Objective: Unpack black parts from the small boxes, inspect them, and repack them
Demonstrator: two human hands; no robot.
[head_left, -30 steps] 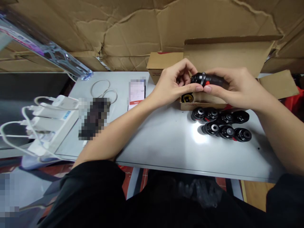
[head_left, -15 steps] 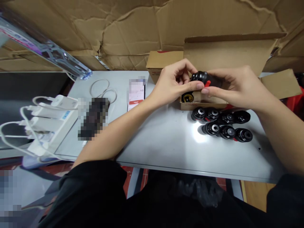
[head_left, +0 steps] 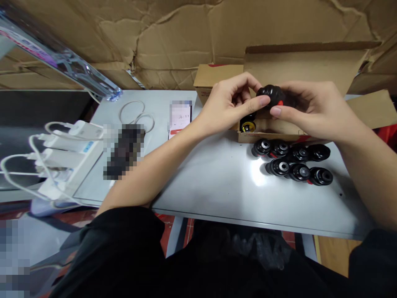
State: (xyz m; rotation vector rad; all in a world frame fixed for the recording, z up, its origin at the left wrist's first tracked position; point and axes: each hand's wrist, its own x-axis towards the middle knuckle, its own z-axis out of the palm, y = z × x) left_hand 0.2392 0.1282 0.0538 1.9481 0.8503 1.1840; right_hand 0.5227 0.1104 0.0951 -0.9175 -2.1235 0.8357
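Over an open cardboard box point(head_left: 263, 136), my two hands hold a black ribbed cylindrical piece with a red tab point(head_left: 273, 93); its exact kind is not clear. My left hand point(head_left: 231, 99) grips its left end between thumb and fingers. My right hand point(head_left: 313, 105) is closed around the other end and hides much of it. Inside the box's left corner sits a similar black piece with a yellow inner ring point(head_left: 248, 126). In front of the box, several black cylindrical pieces with ringed ends point(head_left: 299, 171) stand in two rows on the white table point(head_left: 217, 186).
Behind the open box is another cardboard box point(head_left: 217, 71). A phone with a lit screen point(head_left: 180, 116) lies left of my left forearm. Farther left are a dark blurred object point(head_left: 125, 151), a white power strip with plugs point(head_left: 77, 159) and a clear plastic bottle-like thing point(head_left: 80, 72).
The held black piece has tilted and risen slightly, its ribbed end now turned more towards me. Both hands keep hold of it. The whole view has shifted a little.
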